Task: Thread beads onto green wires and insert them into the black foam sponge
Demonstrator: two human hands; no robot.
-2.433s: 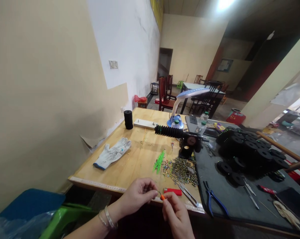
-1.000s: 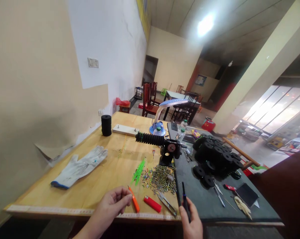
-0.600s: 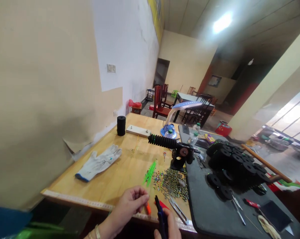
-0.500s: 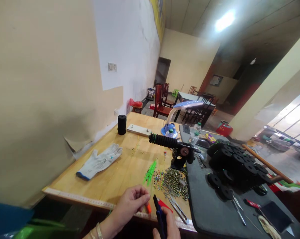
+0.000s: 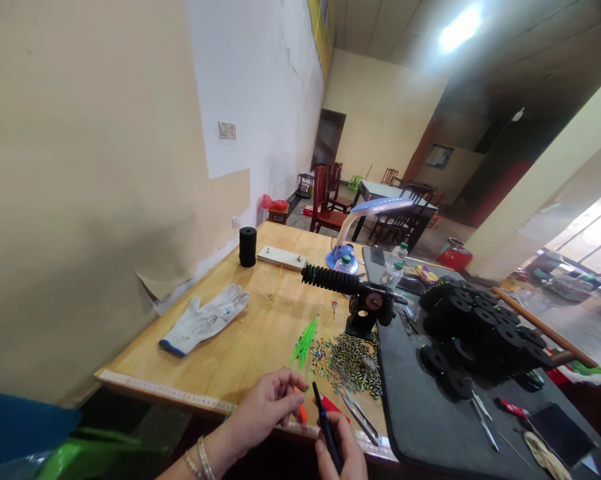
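Observation:
My left hand (image 5: pixel 273 403) is at the table's front edge, thumb and forefinger pinched together on something too small to make out. An orange piece (image 5: pixel 301 405) shows just beside its fingertips; whether the hand holds it is unclear. In my right hand (image 5: pixel 343 445) is a slim dark blue-black tool (image 5: pixel 325 420), its narrow tip pointing up and away, close to the left fingertips. A red object (image 5: pixel 334 405) lies behind the tool, partly hidden. Just beyond are thin bright green strands (image 5: pixel 305 341), small coloured beads (image 5: pixel 321 357) and a heap of small striped pieces (image 5: pixel 355 363).
A black stand with a ribbed roller (image 5: pixel 365 307) rises behind the heap. Metal tweezers (image 5: pixel 363 417) lie to the right. A grey mat (image 5: pixel 405 400) carries many black foam rolls (image 5: pixel 475 320). A white glove (image 5: pixel 205 319), black roll (image 5: pixel 248 247) and blue lamp (image 5: pixel 341 257) stand farther off.
The tool in my right hand has turned and now looks slimmer. My left hand keeps its pinch. The whole view has shifted slightly.

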